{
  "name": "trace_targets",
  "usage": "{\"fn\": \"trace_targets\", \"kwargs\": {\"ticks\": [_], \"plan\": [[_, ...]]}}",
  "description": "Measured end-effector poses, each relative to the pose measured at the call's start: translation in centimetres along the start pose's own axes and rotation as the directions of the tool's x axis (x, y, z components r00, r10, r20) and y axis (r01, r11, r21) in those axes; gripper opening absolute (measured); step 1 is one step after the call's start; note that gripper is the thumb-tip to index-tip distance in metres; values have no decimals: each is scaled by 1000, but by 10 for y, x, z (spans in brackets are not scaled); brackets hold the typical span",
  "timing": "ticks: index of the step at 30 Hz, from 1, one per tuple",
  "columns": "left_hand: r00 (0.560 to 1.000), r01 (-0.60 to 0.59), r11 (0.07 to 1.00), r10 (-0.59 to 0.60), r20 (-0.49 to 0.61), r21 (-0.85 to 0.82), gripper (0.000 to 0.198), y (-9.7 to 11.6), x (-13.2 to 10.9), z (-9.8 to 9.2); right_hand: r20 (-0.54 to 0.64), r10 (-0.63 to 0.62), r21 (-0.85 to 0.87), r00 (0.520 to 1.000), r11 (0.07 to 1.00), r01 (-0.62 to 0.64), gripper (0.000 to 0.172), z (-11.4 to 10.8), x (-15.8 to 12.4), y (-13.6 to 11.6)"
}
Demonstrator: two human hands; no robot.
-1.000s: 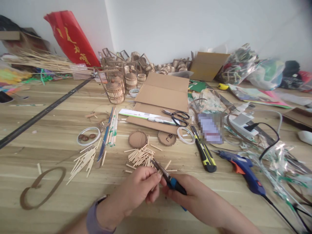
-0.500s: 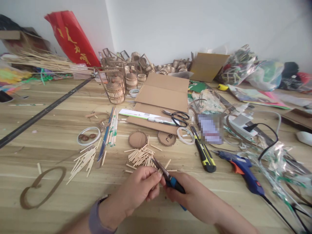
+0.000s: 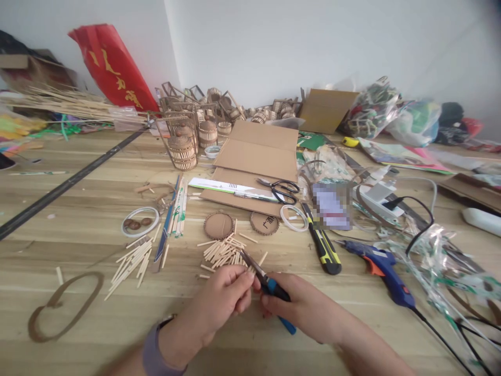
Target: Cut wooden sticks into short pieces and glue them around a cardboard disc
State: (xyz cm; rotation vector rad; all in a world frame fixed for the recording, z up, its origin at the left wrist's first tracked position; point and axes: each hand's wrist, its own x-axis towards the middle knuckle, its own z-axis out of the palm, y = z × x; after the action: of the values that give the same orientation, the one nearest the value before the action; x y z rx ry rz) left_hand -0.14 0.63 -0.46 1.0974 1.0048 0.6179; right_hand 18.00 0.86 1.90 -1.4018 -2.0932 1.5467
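My right hand (image 3: 299, 303) is closed around shears (image 3: 274, 287) with black and blue handles, the blades pointing forward and left. My left hand (image 3: 230, 292) is closed in a pinch at the blades, gripping a thin wooden stick (image 3: 252, 268) whose end mostly hides behind the fingers. Just beyond the blade tips lies a pile of short cut sticks (image 3: 221, 253). Two round cardboard discs with dark rims, one plain (image 3: 218, 225) and one printed (image 3: 264, 223), rest behind the pile. Longer sticks (image 3: 131, 266) are heaped to the left.
To the right lie a yellow-black utility knife (image 3: 323, 245) and a blue glue gun (image 3: 385, 269) with its cord. Black scissors (image 3: 279, 190) rest on cardboard sheets (image 3: 258, 151). Small lidded stick baskets (image 3: 183, 151) stand behind. A brown strip loop (image 3: 64, 308) lies at left.
The view has shifted slightly. More of the shears' lower blue handle shows below my right hand. Both hands keep their grips at nearly the same place.
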Motion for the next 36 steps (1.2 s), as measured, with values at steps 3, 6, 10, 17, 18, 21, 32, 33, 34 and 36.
{"fn": "trace_targets", "kwargs": {"ticks": [3, 6, 10, 17, 18, 21, 32, 33, 34, 36], "plan": [[998, -40, 998, 38, -40, -47, 47, 2, 1, -1, -5, 14, -52, 1000, 999, -14, 13, -6, -5, -5], [990, -103, 985, 88, -110, -139, 44, 5, 2, -5, -52, 2, -120, 999, 993, -9, 17, -14, -9, -6], [982, -99, 974, 62, -179, -205, 42, 3, 2, -10, -134, -38, -131, 990, 991, 21, 19, -30, -8, 4], [980, -96, 974, 57, -192, -203, 46, 0, 3, -9, -315, 67, -293, 947, 942, -164, 19, -46, 7, 29], [979, -97, 974, 56, -197, -204, 47, 0, 3, -8, -373, 64, -321, 926, 927, -193, 15, -44, 9, 30], [977, -90, 976, 48, -209, -198, 52, 0, 3, -8, -514, 22, -385, 857, 887, -253, 9, -39, 13, 32], [973, -100, 979, 58, -225, -180, 48, -3, -1, -9, -933, -115, -261, 340, 868, -424, 27, -171, 29, 91], [971, -105, 978, 62, -231, -181, 47, -4, -1, -9, -937, -112, -256, 331, 865, -431, 30, -181, 32, 100], [969, -110, 978, 66, -237, -180, 48, -5, 0, -10, -937, -114, -258, 329, 862, -437, 30, -189, 35, 107], [968, -115, 978, 72, -242, -173, 50, -7, 2, -12, -930, -128, -281, 346, 854, -439, 30, -199, 39, 121]]}}
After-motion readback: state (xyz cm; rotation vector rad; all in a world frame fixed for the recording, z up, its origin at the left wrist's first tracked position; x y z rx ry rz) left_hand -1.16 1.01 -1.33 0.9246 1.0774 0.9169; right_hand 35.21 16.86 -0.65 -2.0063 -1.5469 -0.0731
